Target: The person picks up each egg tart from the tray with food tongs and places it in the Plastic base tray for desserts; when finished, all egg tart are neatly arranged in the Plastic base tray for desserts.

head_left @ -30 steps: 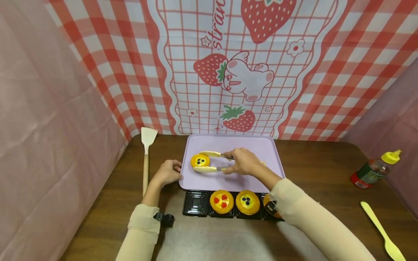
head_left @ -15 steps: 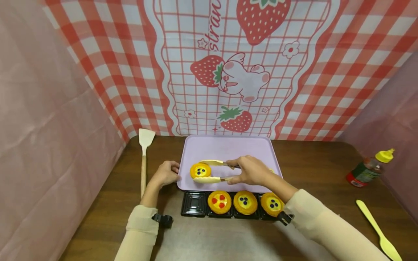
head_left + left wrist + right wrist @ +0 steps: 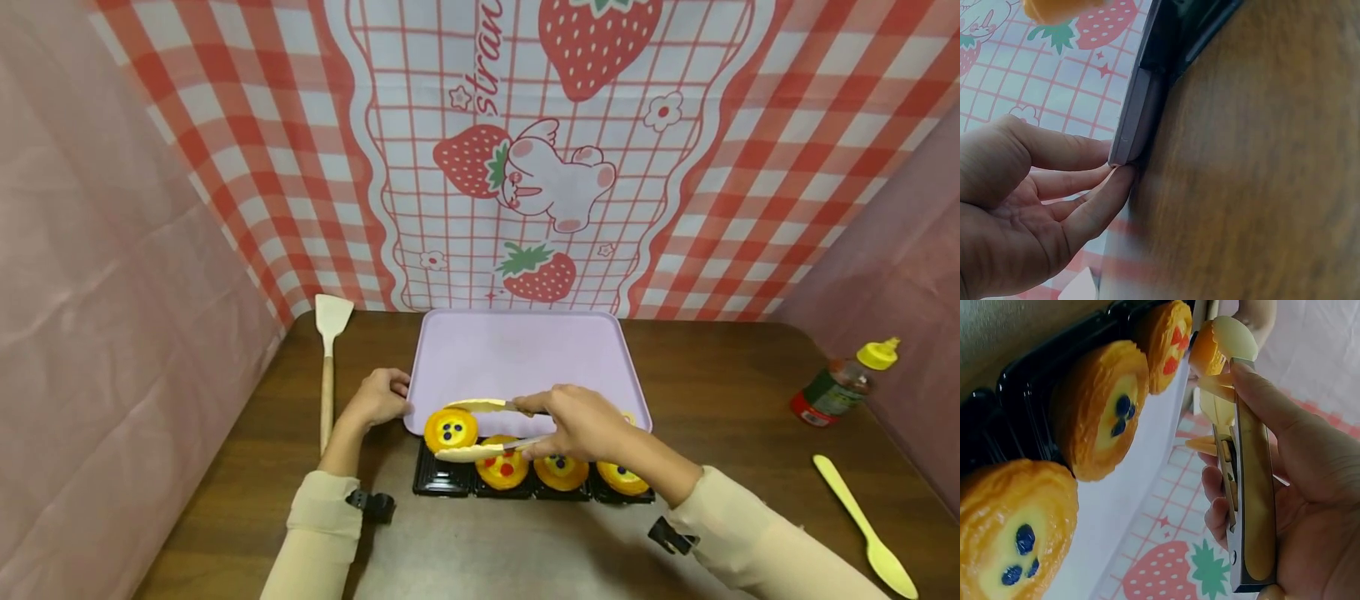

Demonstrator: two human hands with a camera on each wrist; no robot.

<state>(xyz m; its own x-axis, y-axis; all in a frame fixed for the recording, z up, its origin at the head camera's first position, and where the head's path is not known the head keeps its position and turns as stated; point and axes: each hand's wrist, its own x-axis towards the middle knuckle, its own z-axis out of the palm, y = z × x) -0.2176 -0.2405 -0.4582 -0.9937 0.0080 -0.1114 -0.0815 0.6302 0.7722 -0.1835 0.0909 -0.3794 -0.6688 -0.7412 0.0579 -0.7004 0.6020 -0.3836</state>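
My right hand [image 3: 581, 423] grips a pair of tongs [image 3: 1254, 481] with cream scalloped tips. Between those tips is an egg tart topped with blueberries [image 3: 450, 429], above the tray's front left corner and the back of the leftmost black compartment [image 3: 442, 479]. At the lilac tray [image 3: 517, 350], my left hand [image 3: 377, 397] pinches the left edge; the left wrist view shows its thumb and fingers [image 3: 1100, 197] at the rim. A strawberry-topped tart [image 3: 501, 475] and two more blueberry tarts [image 3: 558, 475] sit in the other black compartments.
A spatula with a wooden handle [image 3: 327, 392] lies to the left. At the right are a yellow-capped bottle [image 3: 836, 387] and a yellow spoon [image 3: 862, 521]. The checked strawberry cloth [image 3: 540, 167] hangs behind the tray. Something yellowish on the tray is mostly behind my right hand.
My right hand has brought the tongs and the blueberry tart toward me, from over the tray to its front edge by the leftmost compartment. My left hand stays at the tray's edge.
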